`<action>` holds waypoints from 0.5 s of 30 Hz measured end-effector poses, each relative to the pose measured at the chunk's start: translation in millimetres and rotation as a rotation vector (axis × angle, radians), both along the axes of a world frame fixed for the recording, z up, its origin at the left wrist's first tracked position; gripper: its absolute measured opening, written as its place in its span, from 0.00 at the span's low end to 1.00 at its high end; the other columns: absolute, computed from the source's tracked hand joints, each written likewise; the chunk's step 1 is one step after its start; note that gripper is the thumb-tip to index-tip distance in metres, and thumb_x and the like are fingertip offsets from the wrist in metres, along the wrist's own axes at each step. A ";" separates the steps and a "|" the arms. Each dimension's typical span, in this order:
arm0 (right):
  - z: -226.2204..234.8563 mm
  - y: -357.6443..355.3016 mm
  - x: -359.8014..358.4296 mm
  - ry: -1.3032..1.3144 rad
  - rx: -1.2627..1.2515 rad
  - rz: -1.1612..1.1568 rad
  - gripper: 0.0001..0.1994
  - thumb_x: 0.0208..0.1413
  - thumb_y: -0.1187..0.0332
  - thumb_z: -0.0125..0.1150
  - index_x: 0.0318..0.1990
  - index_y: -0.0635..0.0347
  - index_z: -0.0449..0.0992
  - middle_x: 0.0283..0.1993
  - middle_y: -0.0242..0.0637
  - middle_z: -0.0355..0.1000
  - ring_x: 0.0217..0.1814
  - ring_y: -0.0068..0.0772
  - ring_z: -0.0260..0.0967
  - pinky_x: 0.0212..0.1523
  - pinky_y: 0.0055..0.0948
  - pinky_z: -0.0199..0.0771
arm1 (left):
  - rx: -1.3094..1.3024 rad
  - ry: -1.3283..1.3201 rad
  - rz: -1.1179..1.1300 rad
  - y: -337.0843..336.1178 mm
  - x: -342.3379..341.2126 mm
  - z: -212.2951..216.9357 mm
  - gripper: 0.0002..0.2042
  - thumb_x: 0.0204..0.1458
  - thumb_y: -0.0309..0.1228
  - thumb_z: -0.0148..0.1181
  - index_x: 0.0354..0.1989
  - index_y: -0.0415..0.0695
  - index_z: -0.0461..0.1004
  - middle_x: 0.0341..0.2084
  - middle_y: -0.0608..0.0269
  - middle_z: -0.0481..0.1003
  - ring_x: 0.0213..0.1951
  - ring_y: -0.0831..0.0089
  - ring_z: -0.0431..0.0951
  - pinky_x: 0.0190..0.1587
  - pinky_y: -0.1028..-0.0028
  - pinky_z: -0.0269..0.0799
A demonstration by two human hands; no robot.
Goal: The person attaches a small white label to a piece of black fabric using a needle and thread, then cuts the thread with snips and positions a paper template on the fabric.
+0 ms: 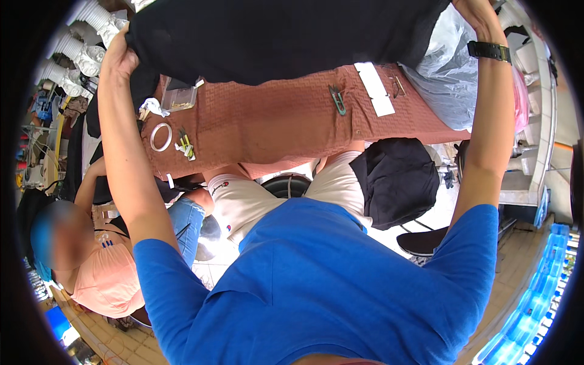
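Observation:
A wide piece of black cloth [286,39] is stretched across the far side of the table, raised between my two hands. My left hand [120,58] is closed on its left edge, the fingers partly behind the fabric. At the upper right, my right hand [476,11] is at the cloth's other end, cut off by the picture's edge, its fingers mostly out of sight. Below the cloth, green-handled thread snips [336,100] and a white card strip [374,89] lie on the brown tablecloth [267,125].
On the table's left are a clear plastic box [179,97], a white tape roll [161,137] and yellow-handled snips [185,146]. A clear plastic bag [447,73] fills the right end. Folded black fabric [398,182] hangs by my right thigh. A person [109,274] sits at left.

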State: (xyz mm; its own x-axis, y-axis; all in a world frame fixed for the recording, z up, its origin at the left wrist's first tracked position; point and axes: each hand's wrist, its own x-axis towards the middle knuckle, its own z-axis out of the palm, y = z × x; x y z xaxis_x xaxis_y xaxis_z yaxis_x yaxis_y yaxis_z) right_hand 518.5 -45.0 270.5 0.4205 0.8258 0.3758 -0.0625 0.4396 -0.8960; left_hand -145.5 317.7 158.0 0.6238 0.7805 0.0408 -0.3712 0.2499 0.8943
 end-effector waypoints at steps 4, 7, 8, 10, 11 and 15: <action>1.1 -4.4 -119.5 -0.291 -0.084 -0.083 0.19 0.63 0.81 0.49 0.61 0.67 0.68 0.52 0.40 0.75 0.50 0.28 0.74 0.52 0.25 0.74 | 0.260 -0.023 0.179 -40.6 14.6 29.8 0.20 0.65 0.32 0.56 0.62 0.34 0.70 0.53 0.53 0.78 0.52 0.66 0.80 0.62 0.67 0.73; 3.0 -4.1 -111.0 -0.295 -0.133 0.057 0.21 0.63 0.80 0.50 0.64 0.68 0.68 0.57 0.44 0.75 0.55 0.29 0.73 0.55 0.25 0.73 | 0.500 0.147 0.226 -71.1 20.5 49.2 0.22 0.63 0.28 0.60 0.64 0.34 0.69 0.53 0.55 0.78 0.51 0.68 0.80 0.59 0.69 0.74; 1.6 -2.0 -108.0 -0.304 -0.143 0.043 0.21 0.63 0.79 0.51 0.65 0.69 0.68 0.58 0.45 0.74 0.56 0.30 0.73 0.56 0.26 0.72 | 0.605 0.269 0.286 -79.7 23.7 53.6 0.21 0.63 0.27 0.60 0.63 0.34 0.70 0.52 0.55 0.79 0.51 0.69 0.80 0.56 0.69 0.76; -3.4 -0.1 -98.8 -0.312 -0.157 -0.050 0.22 0.64 0.78 0.54 0.65 0.69 0.69 0.59 0.46 0.74 0.57 0.30 0.73 0.58 0.27 0.72 | 0.703 0.318 0.404 -102.9 38.9 58.5 0.15 0.59 0.23 0.62 0.55 0.33 0.76 0.42 0.59 0.78 0.43 0.71 0.77 0.47 0.70 0.75; -6.2 0.8 -94.5 -0.310 -0.157 -0.123 0.22 0.64 0.77 0.55 0.65 0.70 0.69 0.59 0.45 0.75 0.57 0.30 0.73 0.58 0.28 0.72 | 0.746 0.261 0.432 -93.5 38.1 57.9 0.14 0.55 0.18 0.65 0.50 0.31 0.78 0.36 0.62 0.76 0.37 0.73 0.73 0.38 0.71 0.73; -15.5 -15.9 -89.7 -0.348 -0.105 -0.305 0.20 0.63 0.74 0.61 0.61 0.70 0.74 0.55 0.43 0.77 0.54 0.29 0.75 0.57 0.28 0.74 | 0.936 0.477 0.476 -68.5 12.2 54.7 0.18 0.67 0.31 0.56 0.63 0.40 0.74 0.55 0.64 0.79 0.54 0.76 0.78 0.59 0.79 0.69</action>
